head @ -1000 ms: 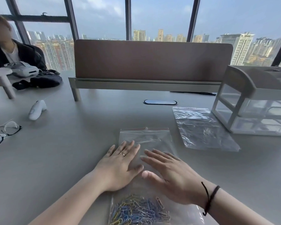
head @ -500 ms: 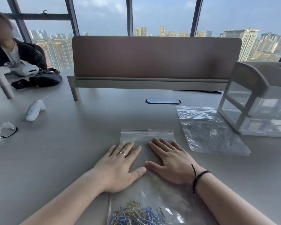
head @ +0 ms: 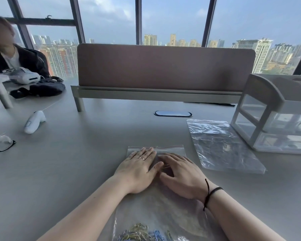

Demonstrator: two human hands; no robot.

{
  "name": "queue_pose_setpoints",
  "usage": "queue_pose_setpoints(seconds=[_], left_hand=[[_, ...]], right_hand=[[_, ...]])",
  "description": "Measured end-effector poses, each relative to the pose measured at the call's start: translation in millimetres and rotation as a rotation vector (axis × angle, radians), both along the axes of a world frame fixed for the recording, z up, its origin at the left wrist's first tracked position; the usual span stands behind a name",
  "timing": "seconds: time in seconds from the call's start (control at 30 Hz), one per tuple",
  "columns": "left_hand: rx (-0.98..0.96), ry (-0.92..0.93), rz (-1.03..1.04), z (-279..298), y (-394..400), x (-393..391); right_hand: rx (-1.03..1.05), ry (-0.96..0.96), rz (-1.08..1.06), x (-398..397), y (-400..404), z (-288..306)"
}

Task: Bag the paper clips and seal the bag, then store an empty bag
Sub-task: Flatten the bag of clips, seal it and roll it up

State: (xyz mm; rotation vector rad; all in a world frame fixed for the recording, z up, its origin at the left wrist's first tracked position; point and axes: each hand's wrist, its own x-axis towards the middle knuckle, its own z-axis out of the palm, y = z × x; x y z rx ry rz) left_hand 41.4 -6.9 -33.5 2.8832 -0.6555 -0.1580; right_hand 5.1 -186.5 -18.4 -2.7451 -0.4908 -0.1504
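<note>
A clear zip bag (head: 160,211) lies flat on the grey table in front of me, its red-lined zip edge pointing away. Coloured paper clips (head: 142,233) are heaped inside at its near end. My left hand (head: 137,169) presses flat on the bag's upper half, fingertips close to the zip. Beside it my right hand (head: 182,174) also lies flat on the bag, fingers pointing left and forward. A second, empty clear bag (head: 221,145) rests on the table to the right.
A white drawer organiser with clear fronts (head: 274,115) stands at the right, touching the empty bag's far corner. A desk divider (head: 163,68) runs across the back. To the left lie a white handheld device (head: 34,121) and glasses (head: 2,143). A person sits at far left.
Both hands have slid forward along the bag toward its zip edge, staying flat on it. The view has dipped a little closer.
</note>
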Motion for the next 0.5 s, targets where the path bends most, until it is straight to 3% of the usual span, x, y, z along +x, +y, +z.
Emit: queue_pose_setpoints(seconds=[0.23, 0.5], left_hand=[[-0.032, -0.018, 0.001, 0.7, -0.1, 0.6], [-0.021, -0.014, 0.008, -0.6, -0.1, 2.5]], right_hand=[[0.013, 0.086, 0.011, 22.6, 16.5, -5.6], [-0.039, 0.048, -0.053, 25.5, 16.7, -14.8]])
